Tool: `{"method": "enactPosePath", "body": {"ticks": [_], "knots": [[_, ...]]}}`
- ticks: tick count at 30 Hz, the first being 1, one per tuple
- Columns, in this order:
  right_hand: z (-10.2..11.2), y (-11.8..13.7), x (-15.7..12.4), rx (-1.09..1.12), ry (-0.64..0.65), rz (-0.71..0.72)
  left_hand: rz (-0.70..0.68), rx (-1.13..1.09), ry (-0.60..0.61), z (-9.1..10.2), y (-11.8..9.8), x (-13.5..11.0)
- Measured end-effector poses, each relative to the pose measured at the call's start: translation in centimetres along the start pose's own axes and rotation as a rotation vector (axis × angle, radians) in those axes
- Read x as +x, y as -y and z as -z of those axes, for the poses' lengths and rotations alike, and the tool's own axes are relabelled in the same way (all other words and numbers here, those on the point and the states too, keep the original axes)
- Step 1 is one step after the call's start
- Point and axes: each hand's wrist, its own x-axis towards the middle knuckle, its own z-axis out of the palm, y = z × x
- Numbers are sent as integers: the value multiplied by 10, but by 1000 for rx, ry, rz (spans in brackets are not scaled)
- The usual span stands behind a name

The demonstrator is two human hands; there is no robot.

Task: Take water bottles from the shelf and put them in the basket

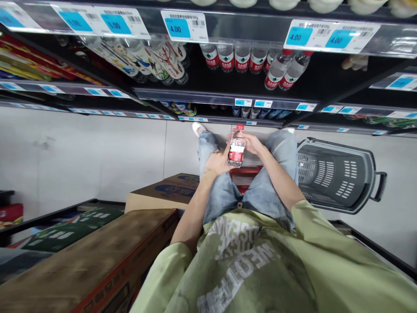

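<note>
A clear water bottle [236, 152] with a red cap and a red-and-white label is held upright between my two hands, above my parted knees. My left hand [220, 162] closes round its lower left side, with the thumb along the label. At the upper right, my right hand [250, 141] grips the bottle near its shoulder; some of its fingers are hidden behind it. On the shelf in front stand similar red-capped bottles [276, 69], two of them nearer the shelf edge than the row behind [242, 58].
A grey shopping basket [339, 174] lies to my right on the pale floor. Cardboard boxes [163, 191] are stacked close on my left. Price tags line the shelf edge [221, 94] ahead. Patterned bottles [159, 61] stand left of the water. Something red [246, 177] shows between my legs.
</note>
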Motion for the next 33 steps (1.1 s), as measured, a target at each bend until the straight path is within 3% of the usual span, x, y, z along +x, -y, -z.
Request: {"method": "enactPosePath", "body": {"ticks": [13, 33], "knots": [[-1, 0, -1, -1, -2, 2, -1, 6, -18, -5, 3, 2], [1, -2, 1, -20, -23, 22, 1, 35, 29, 6, -4, -1]]}}
